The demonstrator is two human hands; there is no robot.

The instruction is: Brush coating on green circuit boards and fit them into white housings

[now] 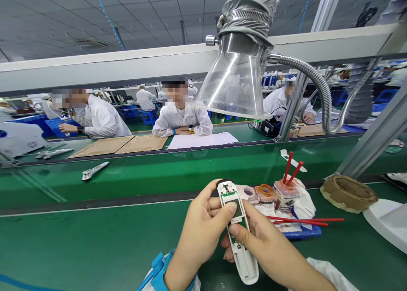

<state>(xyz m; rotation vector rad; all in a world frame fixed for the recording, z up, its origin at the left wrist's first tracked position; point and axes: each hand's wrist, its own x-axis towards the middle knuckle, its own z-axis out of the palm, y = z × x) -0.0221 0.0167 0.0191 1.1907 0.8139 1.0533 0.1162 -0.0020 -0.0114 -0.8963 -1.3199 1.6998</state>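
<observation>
Between my two hands is an opened white handheld device housing, tilted, with a green circuit board and a small grey screen showing inside. My left hand grips its upper part, the thumb pressed on the screen area. Lower down, my right hand holds the housing, with its thumb on the board and fingers behind it. A blue strap circles my left wrist. Just beyond my right hand, a blue tray carries small bottles, white wipes and red sticks.
A brown tape roll and a white curved object stand at right. A white part lies on the green belt ahead. Overhead hangs a clear extraction hood. People in white coats sit across the line.
</observation>
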